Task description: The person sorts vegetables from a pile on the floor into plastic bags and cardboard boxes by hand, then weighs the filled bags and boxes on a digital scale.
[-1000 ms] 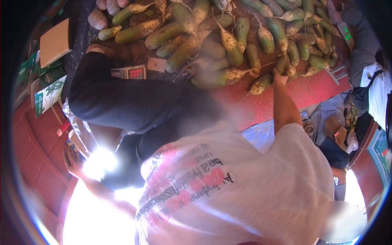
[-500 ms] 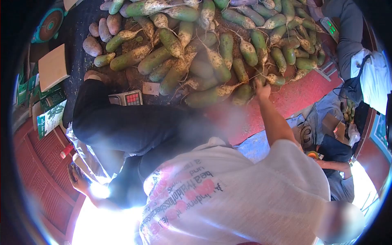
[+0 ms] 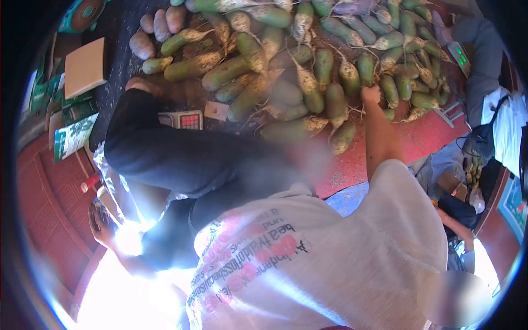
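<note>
While the lettering on the pale shirt [image 3: 308,258] runs tilted across the chest, pink blotches break it up and most of its words are too distorted to read in the head view. A green-and-white printed sheet [image 3: 75,137] stands at the left of the frame, its small print illegible. Green lit digits show on a display [image 3: 458,58] at the upper right, too small to read surely, and a keypad device [image 3: 190,120] with red keys lies left of centre.

Across the top spreads a soil-strewn surface, its red covering [image 3: 352,165] bare toward the centre right and darker toward the left. Long green radishes [image 3: 324,66] lie heaped there, roots and dirt on them, beside purplish tubers [image 3: 142,46] at the upper left. A tan carton [image 3: 85,67] sits below a round teal object [image 3: 82,14]; a reddish patterned panel [image 3: 55,203] fills the lower left. Another person's forearm [image 3: 459,228] shows at the right edge.

The right hand [image 3: 371,94], right of centre, has its fingers curled closed around the lower end of a green radish [image 3: 366,69]. The left hand [image 3: 100,220], at the lower left, is blurred by glare; how far its fingers open, or whether they hold anything, cannot be told.
</note>
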Demonstrator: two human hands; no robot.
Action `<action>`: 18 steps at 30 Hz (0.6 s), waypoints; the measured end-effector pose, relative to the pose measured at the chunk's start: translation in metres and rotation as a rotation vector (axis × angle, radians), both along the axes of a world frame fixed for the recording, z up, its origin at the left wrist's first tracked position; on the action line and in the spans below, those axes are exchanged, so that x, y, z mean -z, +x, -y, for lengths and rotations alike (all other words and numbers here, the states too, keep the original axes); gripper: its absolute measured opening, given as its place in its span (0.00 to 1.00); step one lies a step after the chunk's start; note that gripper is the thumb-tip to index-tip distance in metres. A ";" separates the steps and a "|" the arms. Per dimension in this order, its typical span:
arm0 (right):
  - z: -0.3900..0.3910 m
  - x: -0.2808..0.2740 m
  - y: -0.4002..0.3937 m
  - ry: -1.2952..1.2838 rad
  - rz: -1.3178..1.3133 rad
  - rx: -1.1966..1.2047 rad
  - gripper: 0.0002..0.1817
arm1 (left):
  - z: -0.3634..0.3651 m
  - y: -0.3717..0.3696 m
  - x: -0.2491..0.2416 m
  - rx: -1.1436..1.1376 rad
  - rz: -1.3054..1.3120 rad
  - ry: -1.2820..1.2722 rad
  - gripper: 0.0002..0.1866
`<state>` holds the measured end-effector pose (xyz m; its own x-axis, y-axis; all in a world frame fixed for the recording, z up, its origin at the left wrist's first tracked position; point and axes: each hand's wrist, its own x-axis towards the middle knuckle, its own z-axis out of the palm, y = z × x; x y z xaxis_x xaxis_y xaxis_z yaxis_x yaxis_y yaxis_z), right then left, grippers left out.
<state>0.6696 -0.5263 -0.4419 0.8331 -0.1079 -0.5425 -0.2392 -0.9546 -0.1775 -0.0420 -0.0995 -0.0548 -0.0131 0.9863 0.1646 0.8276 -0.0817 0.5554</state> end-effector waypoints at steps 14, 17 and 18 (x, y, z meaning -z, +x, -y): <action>0.032 0.050 0.030 -0.092 -0.323 0.001 0.46 | 0.028 -0.011 -0.002 0.285 -0.413 0.297 0.20; 0.000 -0.012 0.008 -0.182 -0.015 -0.032 0.40 | 0.017 0.045 -0.025 -0.114 0.077 0.041 0.19; -0.006 -0.026 0.005 0.019 -0.061 0.140 0.35 | 0.008 0.049 -0.029 -0.013 0.034 0.086 0.20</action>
<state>0.6745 -0.5200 -0.4159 0.7757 -0.2101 -0.5951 -0.3811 -0.9076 -0.1763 0.0073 -0.1078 -0.0256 -0.0331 0.9683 0.2475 0.8097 -0.1191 0.5746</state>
